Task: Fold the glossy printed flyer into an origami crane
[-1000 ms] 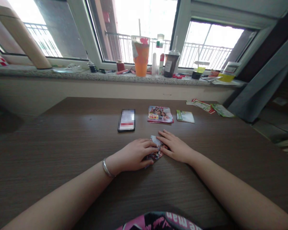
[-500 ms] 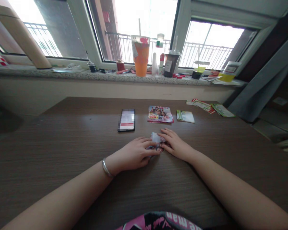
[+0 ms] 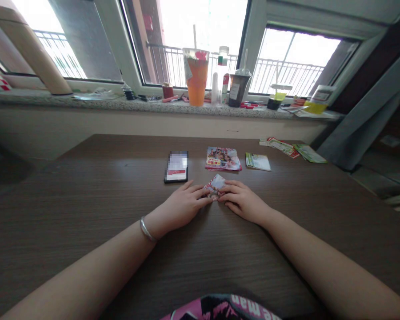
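Observation:
A small folded piece of printed paper [image 3: 215, 185] lies on the dark wooden table [image 3: 86, 195]. My left hand [image 3: 181, 206], with a silver bangle on the wrist, pinches its left side with the fingertips. From the other side my right hand [image 3: 244, 201] pinches the paper's right edge. Both hands rest on the table and press the paper between them. Most of the paper is hidden under the fingers.
A black phone [image 3: 176, 166] lies just beyond my left hand. A colourful leaflet [image 3: 222, 158] and a green-white one [image 3: 258, 162] lie farther back, more leaflets [image 3: 291, 149] at the far right. The windowsill [image 3: 86, 103] holds an orange drink cup [image 3: 196, 78], a dark cup [image 3: 237, 89] and small items.
Both hands have slid away from me across the table with the paper between them. The paper now looks smaller and more tightly folded, close to the leaflet and phone.

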The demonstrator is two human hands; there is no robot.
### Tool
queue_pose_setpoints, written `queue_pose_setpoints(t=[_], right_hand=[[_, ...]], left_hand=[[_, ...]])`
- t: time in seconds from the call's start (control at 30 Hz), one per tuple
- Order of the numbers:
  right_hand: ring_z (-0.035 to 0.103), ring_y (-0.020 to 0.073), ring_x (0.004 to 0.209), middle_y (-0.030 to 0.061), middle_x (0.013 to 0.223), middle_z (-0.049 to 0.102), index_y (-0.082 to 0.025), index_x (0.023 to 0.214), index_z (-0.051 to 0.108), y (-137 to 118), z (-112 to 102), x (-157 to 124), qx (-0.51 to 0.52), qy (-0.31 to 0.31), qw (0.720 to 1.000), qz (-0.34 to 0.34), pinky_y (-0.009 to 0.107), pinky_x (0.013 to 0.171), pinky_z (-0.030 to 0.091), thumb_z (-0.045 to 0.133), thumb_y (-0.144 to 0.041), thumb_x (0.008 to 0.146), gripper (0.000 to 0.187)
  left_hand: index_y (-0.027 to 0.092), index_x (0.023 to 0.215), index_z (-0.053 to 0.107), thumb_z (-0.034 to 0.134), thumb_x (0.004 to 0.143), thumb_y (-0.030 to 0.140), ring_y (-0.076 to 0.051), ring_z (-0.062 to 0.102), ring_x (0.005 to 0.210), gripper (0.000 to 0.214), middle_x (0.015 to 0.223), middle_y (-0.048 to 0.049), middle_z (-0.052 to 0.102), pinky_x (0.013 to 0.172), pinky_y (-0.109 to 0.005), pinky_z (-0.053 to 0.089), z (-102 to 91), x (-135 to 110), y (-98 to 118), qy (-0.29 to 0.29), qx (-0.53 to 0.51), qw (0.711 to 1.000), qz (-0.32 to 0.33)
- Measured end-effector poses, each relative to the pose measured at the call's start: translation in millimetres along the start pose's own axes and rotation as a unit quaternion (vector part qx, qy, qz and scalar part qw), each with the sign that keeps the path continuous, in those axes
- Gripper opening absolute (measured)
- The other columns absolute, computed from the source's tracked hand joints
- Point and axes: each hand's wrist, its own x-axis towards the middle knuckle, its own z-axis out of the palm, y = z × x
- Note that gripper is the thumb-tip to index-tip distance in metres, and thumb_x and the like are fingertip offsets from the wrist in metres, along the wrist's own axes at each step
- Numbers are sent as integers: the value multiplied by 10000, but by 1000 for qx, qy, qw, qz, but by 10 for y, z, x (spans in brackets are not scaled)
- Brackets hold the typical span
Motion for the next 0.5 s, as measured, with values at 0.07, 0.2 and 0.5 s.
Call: queue_pose_setpoints(t=[0.07, 0.2, 0.5], right_hand=[[483, 229, 1229, 44, 1181, 649, -249, 1117, 659, -17, -3, 3, -8, -8, 1000, -7, 459, 1073, 387, 540, -174, 890, 268], [542, 213, 1135, 60, 1172, 649, -245, 1151, 645, -56, -5, 22, -20, -20, 999, -18, 426, 1016, 431, 484, -189, 923, 285], [536, 240, 1068, 93, 1167, 615, -233, 1216, 602, -137, -33, 59, -90, -54, 994, 4, 401, 928, 448, 490, -157, 893, 351]], left_hand=[[234, 1305, 517, 449, 914, 112, -246, 460, 1284, 415, 1358, -72, 546, 1092, -502, 306, -7, 10, 11, 11, 7, 1000, 3], [217, 1289, 535, 491, 914, 171, -270, 447, 1286, 380, 1310, -68, 584, 1073, -476, 345, -32, 26, 44, 28, 6, 999, 15], [256, 1353, 469, 505, 918, 229, -256, 484, 1235, 438, 1364, -95, 513, 1071, -481, 343, -5, 37, 57, 24, -24, 999, -11]])
